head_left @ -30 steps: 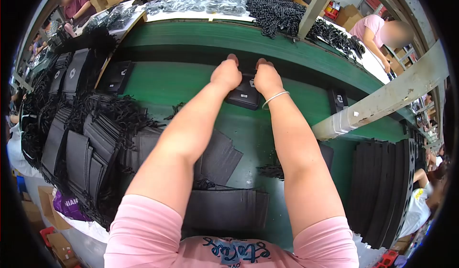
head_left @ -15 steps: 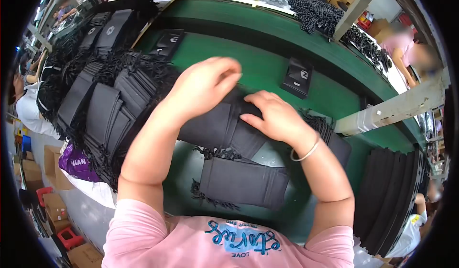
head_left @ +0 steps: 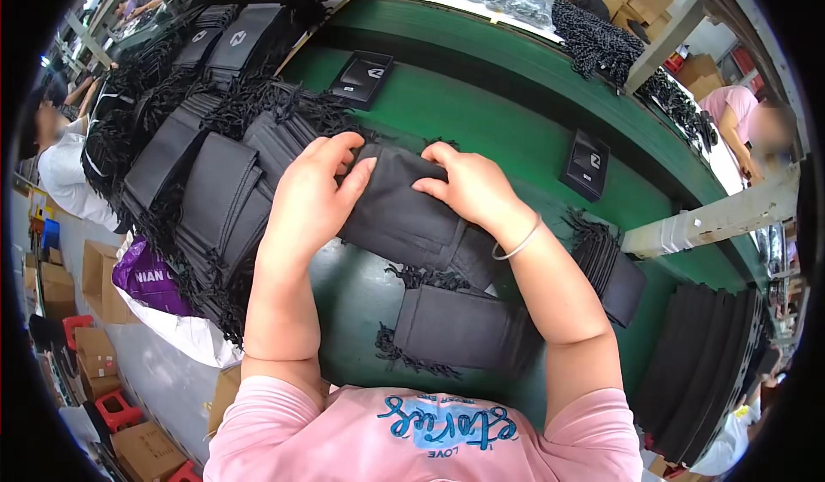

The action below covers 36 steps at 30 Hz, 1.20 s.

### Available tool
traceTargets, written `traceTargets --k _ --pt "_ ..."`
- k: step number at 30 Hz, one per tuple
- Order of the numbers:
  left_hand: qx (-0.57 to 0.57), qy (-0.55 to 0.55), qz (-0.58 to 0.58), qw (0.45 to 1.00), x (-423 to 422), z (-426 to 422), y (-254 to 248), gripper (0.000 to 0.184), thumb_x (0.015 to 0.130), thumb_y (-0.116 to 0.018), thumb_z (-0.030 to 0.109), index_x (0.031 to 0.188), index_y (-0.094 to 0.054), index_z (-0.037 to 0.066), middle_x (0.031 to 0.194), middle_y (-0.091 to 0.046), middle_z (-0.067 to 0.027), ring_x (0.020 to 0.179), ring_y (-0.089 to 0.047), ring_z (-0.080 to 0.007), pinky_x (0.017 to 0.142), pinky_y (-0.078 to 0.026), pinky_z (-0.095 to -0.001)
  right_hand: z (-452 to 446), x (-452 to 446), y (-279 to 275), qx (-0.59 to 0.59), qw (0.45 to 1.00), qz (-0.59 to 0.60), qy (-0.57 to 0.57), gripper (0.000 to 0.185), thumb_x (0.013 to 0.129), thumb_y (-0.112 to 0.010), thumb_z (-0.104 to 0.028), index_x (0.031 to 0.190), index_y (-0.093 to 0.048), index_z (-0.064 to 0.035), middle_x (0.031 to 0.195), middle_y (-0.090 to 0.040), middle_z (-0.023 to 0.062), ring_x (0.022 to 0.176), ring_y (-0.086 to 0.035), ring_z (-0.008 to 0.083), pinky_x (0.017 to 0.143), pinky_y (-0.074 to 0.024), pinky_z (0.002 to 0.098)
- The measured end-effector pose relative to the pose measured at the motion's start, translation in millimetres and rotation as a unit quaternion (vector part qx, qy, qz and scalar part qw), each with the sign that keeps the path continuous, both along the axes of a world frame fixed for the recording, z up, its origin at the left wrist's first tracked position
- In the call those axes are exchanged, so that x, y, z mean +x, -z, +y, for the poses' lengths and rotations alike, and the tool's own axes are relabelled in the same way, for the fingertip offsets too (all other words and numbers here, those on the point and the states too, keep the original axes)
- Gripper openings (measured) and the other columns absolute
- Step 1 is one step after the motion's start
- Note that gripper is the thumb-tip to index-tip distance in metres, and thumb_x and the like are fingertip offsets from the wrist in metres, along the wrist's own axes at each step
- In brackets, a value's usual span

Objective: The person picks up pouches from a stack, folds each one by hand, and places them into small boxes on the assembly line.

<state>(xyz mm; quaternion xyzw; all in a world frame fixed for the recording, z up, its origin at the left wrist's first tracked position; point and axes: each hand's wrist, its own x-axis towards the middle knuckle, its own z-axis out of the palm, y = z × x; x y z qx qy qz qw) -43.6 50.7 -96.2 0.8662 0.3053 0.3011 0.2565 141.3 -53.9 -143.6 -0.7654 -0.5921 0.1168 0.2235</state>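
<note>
A black pouch [head_left: 397,203] is being gripped by fingers of left hand [head_left: 311,183] and right hand [head_left: 477,188], some edges being hidden.

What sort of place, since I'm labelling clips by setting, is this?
Probably a factory's packing or assembly area: stacks of black pouches lie by the worker, logo-marked black boxes rest on a long green work surface, and other people are nearby.

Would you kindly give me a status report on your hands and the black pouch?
Left hand, right hand: both on pouch. Pouch overlapping other pouches. Two boxes beyond, clear of hands.
</note>
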Motion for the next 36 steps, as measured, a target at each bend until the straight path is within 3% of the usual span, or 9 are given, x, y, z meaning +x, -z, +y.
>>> traceTargets --k 2,6,9,11,17,22,26,31,36 --pt "0.002 0.006 -0.002 1.000 1.6 -1.5 2.0 0.019 0.082 -0.067 0.013 0.096 -0.064 0.001 0.085 -0.063 -0.0076 0.066 -0.058 -0.0213 0.062 -0.047 -0.0321 -12.4 2.3 -3.3 -0.006 0.999 -0.022 0.029 0.037 0.075 -0.077 -0.020 0.104 -0.061 -0.0037 0.086 -0.065 0.0064 0.074 -0.061 0.0222 0.069 -0.0482 0.0310" --pt "0.080 0.112 -0.028 0.990 2.5 -2.7 2.9 0.022 0.081 -0.067 0.016 0.098 -0.065 0.002 0.084 -0.064 -0.0080 0.067 -0.059 -0.0245 0.064 -0.048 -0.0336 -34.4 3.6 -17.6 0.238 0.963 0.102 -0.072 0.028 0.076 -0.072 -0.009 0.101 -0.061 -0.0041 0.089 -0.067 0.0060 0.077 -0.061 0.0170 0.068 -0.0476 0.0283" --pt "-0.002 0.173 0.073 0.982 -0.1 -21.9 -11.6 0.027 0.081 -0.068 0.021 0.102 -0.064 0.005 0.080 -0.064 -0.0088 0.068 -0.060 -0.0259 0.062 -0.048 -0.0324 -53.1 -1.7 -46.8 0.110 0.980 0.166 0.013 0.025 0.078 -0.069 -0.005 0.101 -0.061 -0.0032 0.094 -0.067 0.0072 0.081 -0.061 0.0168 0.070 -0.0482 0.0280" --pt "0.142 0.147 0.069 0.976 7.1 -50.0 -6.2 0.027 0.082 -0.066 0.024 0.100 -0.062 0.004 0.077 -0.063 -0.0098 0.069 -0.062 -0.0262 0.061 -0.049 -0.0320 -65.7 -5.3 -58.7 -0.025 0.967 0.228 0.111 0.022 0.079 -0.065 -0.002 0.100 -0.061 -0.0022 0.098 -0.067 0.0084 0.084 -0.062 0.0166 0.073 -0.0488 0.0277" --pt "0.215 0.157 0.017 0.964 25.5 -90.5 5.3 0.028 0.081 -0.068 0.017 0.104 -0.062 0.003 0.087 -0.067 -0.0107 0.072 -0.066 -0.0255 0.064 -0.052 -0.0322 -71.3 0.8 -25.2 0.191 0.845 0.499 0.028 0.013 0.083 -0.060 -0.002 0.095 -0.062 -0.0005 0.094 -0.065 0.0054 0.079 -0.059 0.0142 0.071 -0.0482 0.0234" --pt "0.200 0.177 0.056 0.962 26.1 -77.5 11.2 0.034 0.081 -0.068 0.014 0.111 -0.059 0.002 0.095 -0.066 -0.0119 0.077 -0.066 -0.0241 0.068 -0.052 -0.0302 -80.0 5.1 -22.0 0.198 0.820 0.537 0.020 0.018 0.084 -0.063 -0.004 0.101 -0.062 0.0022 0.100 -0.064 0.0076 0.074 -0.058 0.0148 0.068 -0.0490 0.0233" --pt "-0.005 0.215 -0.013 0.976 24.5 -60.6 23.4 0.036 0.082 -0.066 0.012 0.115 -0.055 0.002 0.095 -0.064 -0.0123 0.078 -0.064 -0.0225 0.066 -0.051 -0.0285 -84.6 -2.6 -41.1 0.160 0.795 0.585 -0.005 0.020 0.085 -0.065 -0.007 0.103 -0.064 0.0015 0.097 -0.066 0.0068 0.069 -0.057 0.0133 0.064 -0.0476 0.0229" --pt "-0.117 0.205 -0.076 0.969 28.8 -61.8 22.8 0.038 0.081 -0.066 0.004 0.117 -0.055 0.002 0.092 -0.064 -0.0093 0.078 -0.061 -0.0193 0.067 -0.050 -0.0279 -85.7 -5.6 -48.5 0.117 0.920 0.366 0.076 0.018 0.084 -0.069 -0.010 0.098 -0.066 0.0002 0.087 -0.067 0.0044 0.066 -0.055 0.0113 0.061 -0.0453 0.0222" --pt "-0.188 0.196 -0.292 0.917 35.7 -68.4 23.0 0.031 0.082 -0.066 0.000 0.112 -0.060 0.001 0.093 -0.064 -0.0072 0.077 -0.059 -0.0156 0.069 -0.049 -0.0259 -84.4 -9.7 -40.2 0.186 0.943 0.266 0.068 0.015 0.081 -0.071 -0.010 0.094 -0.068 -0.0015 0.076 -0.066 0.0027 0.061 -0.053 0.0111 0.056 -0.0428 0.0232"
